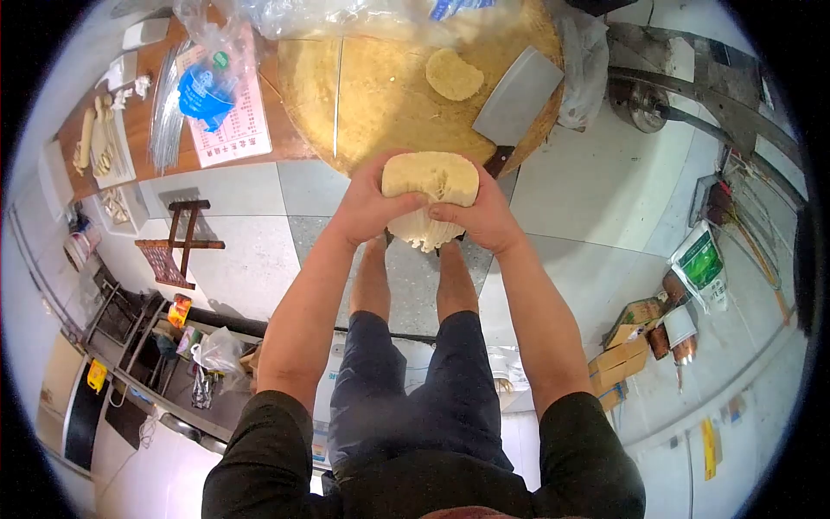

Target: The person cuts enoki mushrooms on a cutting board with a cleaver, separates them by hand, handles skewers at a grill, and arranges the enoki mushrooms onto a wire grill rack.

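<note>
Room: pale floor tiles (238,251) spread under and around the person, with clutter along both sides.
Clothing: dark sleeves (259,454) and dark shorts (415,389) lie closest to view.
Stool: a small folding stool (180,244) stands on the floor, left of the person and short of the table.
Left hand: the left hand (370,208) grips the block's left side, fingers curled round it, thumb laid across the near face.
Right hand: the right hand (488,216) grips the opposite side in the same way, its thumb tip just beside the other.
Block: the pale yellow block (430,176) is held up between both palms, across the board's near edge as seen; its lower part fans out into thin strips (424,230).
Board: a round wooden board (389,108) sits beyond the hands.
Cleaver: a cleaver (521,93) lies by the board's right edge, handle at the near right rim.
Rod: a thin metal rod (337,99) runs from the far edge towards the near edge, on the left.
Slice: a rounded yellow slice (455,74) lies left of the blade, towards the far edge.
Table: a printed sheet (246,125) reaches the near edge of the brown table (296,138); blue plastic wrapping (206,95) rests on it.
Far edge: clear plastic bags (337,17) lie along the board's far rim.
</note>
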The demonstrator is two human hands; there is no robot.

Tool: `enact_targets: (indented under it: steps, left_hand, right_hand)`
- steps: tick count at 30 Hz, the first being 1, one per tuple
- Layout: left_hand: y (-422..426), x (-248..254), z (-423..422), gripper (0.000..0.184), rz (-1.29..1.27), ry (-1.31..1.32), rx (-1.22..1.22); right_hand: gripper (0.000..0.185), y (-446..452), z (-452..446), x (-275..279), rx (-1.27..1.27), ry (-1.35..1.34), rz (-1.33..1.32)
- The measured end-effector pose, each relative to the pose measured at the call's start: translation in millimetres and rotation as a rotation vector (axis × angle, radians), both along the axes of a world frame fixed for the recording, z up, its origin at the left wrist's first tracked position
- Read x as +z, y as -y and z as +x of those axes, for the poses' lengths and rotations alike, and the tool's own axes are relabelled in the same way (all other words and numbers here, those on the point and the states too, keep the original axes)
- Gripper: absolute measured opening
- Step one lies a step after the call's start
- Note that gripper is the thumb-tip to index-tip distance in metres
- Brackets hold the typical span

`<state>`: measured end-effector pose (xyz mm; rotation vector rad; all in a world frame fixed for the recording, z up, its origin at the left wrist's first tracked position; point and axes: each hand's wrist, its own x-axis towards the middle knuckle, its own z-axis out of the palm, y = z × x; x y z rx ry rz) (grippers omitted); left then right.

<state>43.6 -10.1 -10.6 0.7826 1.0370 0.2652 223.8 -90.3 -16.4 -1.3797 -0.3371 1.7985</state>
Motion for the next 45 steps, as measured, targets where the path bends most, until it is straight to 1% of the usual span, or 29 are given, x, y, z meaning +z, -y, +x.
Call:
enact_targets:
  steps: [4, 7, 11, 14, 17, 20, 22, 23, 25, 26, 28, 31, 34, 37, 41, 43, 45]
  left_hand:
    - [2, -3, -1, 0.055, -0.056, 0.050, 0.046]
    - [4, -7, -1, 0.055, -0.122, 0.126, 0.105]
    - [6, -7, -3, 0.057, -0.231, 0.230, 0.162]
    - [9, -8, -3, 0.059, -0.251, 0.220, 0.174]
    - [6, -9, -3, 0.063, -0.188, 0.170, 0.101]
    - [-3, 4, 0, 0.065, 0.071, 0.056, -0.088]
    - [-4, 6, 2, 0.066, 0.082, -0.065, -0.123]
    - [-6, 6, 3, 0.067, 0.092, -0.123, -0.142]
    - [-3, 1, -2, 0.066, 0.017, -0.021, -0.035]
    - [-1, -1, -3, 0.065, -0.024, 0.032, 0.017]
    - [0, 0, -1, 0.063, -0.052, 0.051, 0.038]
    - [1, -3, 1, 0.060, -0.056, 0.056, 0.050]
    - [6, -9, 3, 0.058, -0.096, 0.084, 0.105]
    - [11, -10, 4, 0.057, -0.156, 0.123, 0.177]
    - [14, -15, 6, 0.056, -0.232, 0.194, 0.275]
    - [13, -13, 7, 0.057, -0.276, 0.211, 0.299]
    - [12, -11, 9, 0.057, -0.309, 0.232, 0.303]
  right_hand:
    - [0.072, -1, -3, 2, 0.010, 0.059, -0.013]
    - [0.071, 2, -5, 4, -0.056, 0.060, 0.044]
    - [0.069, 4, -5, 8, -0.089, 0.033, -0.016]
    - [0.070, 8, -5, 7, -0.092, 0.022, -0.040]
    - [0.071, 8, -3, 4, -0.060, 0.021, -0.034]
    - [0.073, 4, -2, 6, 0.007, 0.086, -0.020]
    - [0.073, 1, 0, 8, 0.080, 0.151, 0.008]
    - [0.073, -2, 2, 11, 0.101, 0.124, 0.029]
    - [0.073, -7, 7, 16, 0.143, 0.074, 0.071]
    - [0.072, -6, 8, 15, 0.106, 0.034, 0.056]
    - [0.068, -1, 7, 9, 0.034, -0.049, 0.024]
    - [0.063, 1, 0, 5, -0.025, 0.035, -0.031]
    - [0.057, 4, -5, 1, -0.117, 0.071, -0.010]
    - [0.055, 4, -10, 8, -0.174, 0.087, -0.047]
    - [0.052, 6, -19, 10, -0.243, 0.135, -0.022]
    - [0.051, 8, -24, 7, -0.313, 0.112, -0.022]
    - [0.051, 10, -25, 6, -0.308, 0.145, -0.030]
